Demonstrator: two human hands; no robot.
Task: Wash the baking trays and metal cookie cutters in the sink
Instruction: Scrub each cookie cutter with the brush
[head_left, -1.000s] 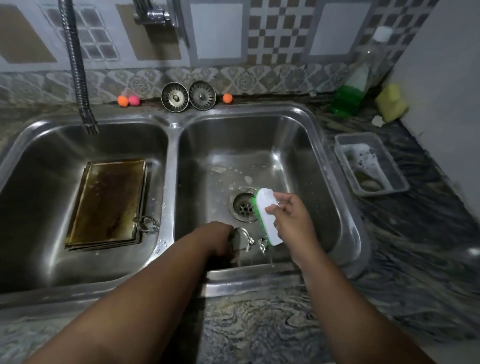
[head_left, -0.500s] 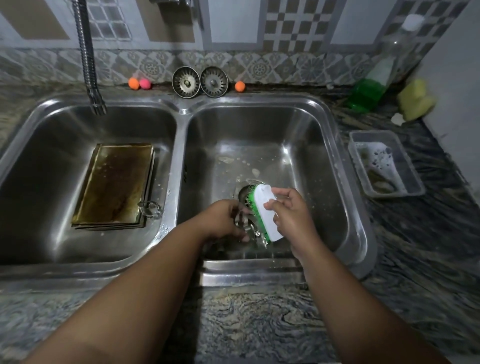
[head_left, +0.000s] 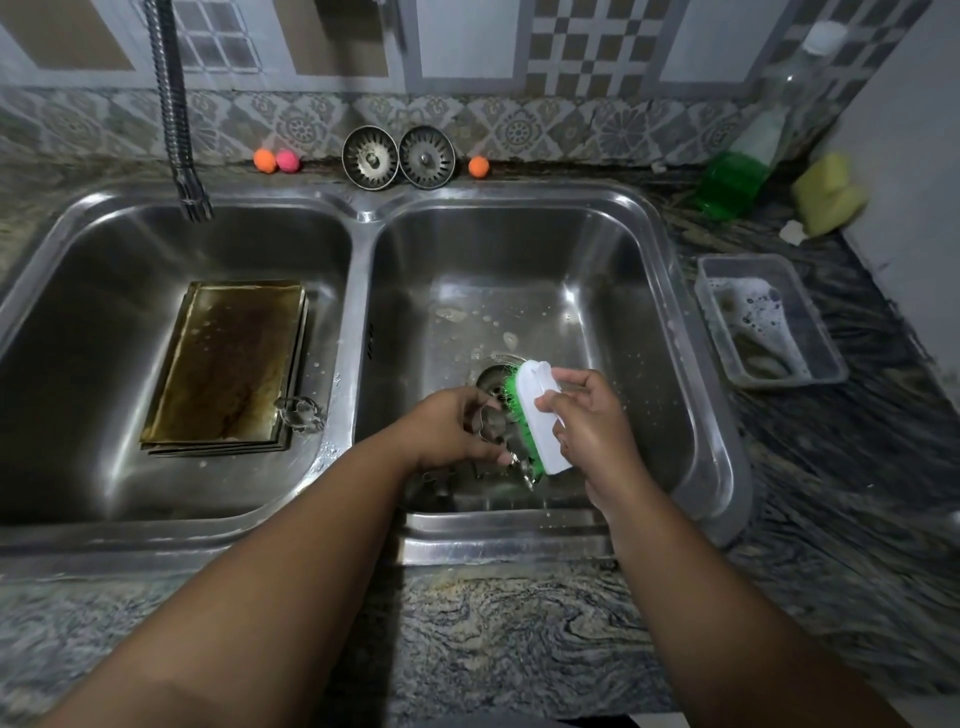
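Head view: left hand (head_left: 449, 428) grips metal cookie cutter (head_left: 492, 427) over right basin (head_left: 623, 312); right hand (head_left: 587, 423) clasps scrub brush (head_left: 540, 415), green bristles against cutter. Baking trays (head_left: 228, 364) stacked in left basin (second cutter (head_left: 300, 414) beside).

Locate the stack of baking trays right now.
Head view: the baking trays lie flat in the left sink basin, below the faucet hose, a loose cookie cutter at their near-right corner.

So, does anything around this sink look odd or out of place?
Two sink strainers lean against the back wall rather than sitting in the drains, and the right basin's drain is open. One cookie cutter lies apart beside the baking trays.
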